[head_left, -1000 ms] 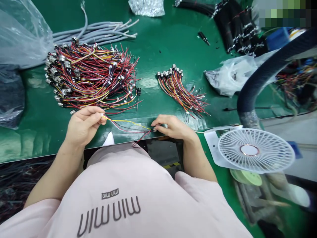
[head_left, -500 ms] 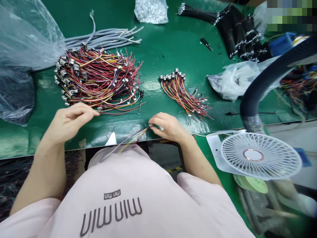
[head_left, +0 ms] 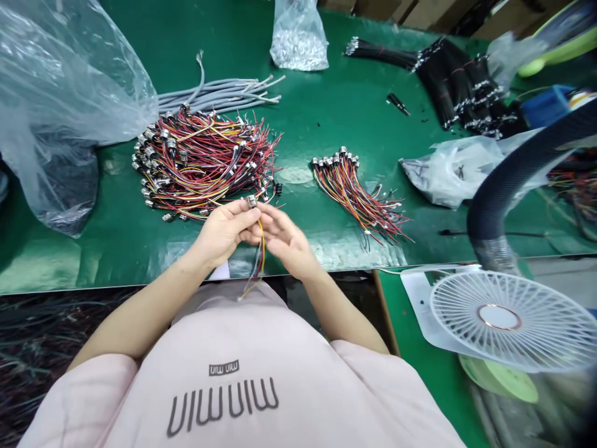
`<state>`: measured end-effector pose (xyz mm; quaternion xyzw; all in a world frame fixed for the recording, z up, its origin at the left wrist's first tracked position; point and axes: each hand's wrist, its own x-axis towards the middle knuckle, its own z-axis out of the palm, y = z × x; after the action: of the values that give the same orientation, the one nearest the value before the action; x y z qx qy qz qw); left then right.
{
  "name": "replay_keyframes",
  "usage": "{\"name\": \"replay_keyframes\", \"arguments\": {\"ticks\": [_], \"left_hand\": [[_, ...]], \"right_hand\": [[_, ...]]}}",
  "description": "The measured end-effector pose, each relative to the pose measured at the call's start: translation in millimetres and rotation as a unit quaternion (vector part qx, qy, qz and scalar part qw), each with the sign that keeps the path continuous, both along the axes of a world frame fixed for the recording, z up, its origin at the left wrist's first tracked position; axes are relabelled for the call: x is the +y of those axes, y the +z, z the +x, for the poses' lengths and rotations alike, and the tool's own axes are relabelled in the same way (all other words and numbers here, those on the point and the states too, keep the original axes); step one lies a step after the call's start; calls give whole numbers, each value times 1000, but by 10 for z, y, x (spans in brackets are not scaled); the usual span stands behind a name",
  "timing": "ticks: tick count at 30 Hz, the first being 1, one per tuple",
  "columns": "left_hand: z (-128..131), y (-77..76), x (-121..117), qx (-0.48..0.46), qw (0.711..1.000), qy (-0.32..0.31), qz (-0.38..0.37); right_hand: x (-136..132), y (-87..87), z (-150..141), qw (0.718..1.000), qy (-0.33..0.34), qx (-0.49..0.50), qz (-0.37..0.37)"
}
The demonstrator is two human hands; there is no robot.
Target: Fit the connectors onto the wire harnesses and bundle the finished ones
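Just in front of the big heap, my left hand (head_left: 224,231) pinches a round metal connector (head_left: 252,201) between thumb and fingers. Yellow, red, black and white wires (head_left: 261,252) hang from it toward my shirt. My right hand (head_left: 290,244) meets it from the right, its curled fingers at the connector's base and the top of the wires. The fingertips partly hide the connector's lower end. Behind my hands lies a large heap of wired connectors (head_left: 205,162). To the right is a smaller bundle of the same connectors (head_left: 352,193), metal ends pointing away from me.
Grey cables (head_left: 219,94) lie behind the heap, beside a large clear plastic bag (head_left: 69,81). A bag of small shiny parts (head_left: 299,46) stands farther back. Black cable bundles (head_left: 461,87), a plastic bag (head_left: 445,171), a black hose (head_left: 494,193) and a white fan (head_left: 501,317) are at right.
My left hand has moved right from the heap's edge to the connector. My right hand has brought the connector up and left, turning its metal end upward. The view has shifted slightly.
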<state>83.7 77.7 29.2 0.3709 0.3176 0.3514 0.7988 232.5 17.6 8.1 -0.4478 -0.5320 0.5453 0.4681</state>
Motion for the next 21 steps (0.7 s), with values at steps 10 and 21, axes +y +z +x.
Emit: {"name": "replay_keyframes", "arguments": {"ticks": [10,21], "left_hand": [[-109,-65,2,48,994,27,92],[-397,-357,-339,81,995,-40,51]], "right_hand": [[797,-6,615,955,-173,-237,-51],[983,65,621,846,-169,-505,-19]]}}
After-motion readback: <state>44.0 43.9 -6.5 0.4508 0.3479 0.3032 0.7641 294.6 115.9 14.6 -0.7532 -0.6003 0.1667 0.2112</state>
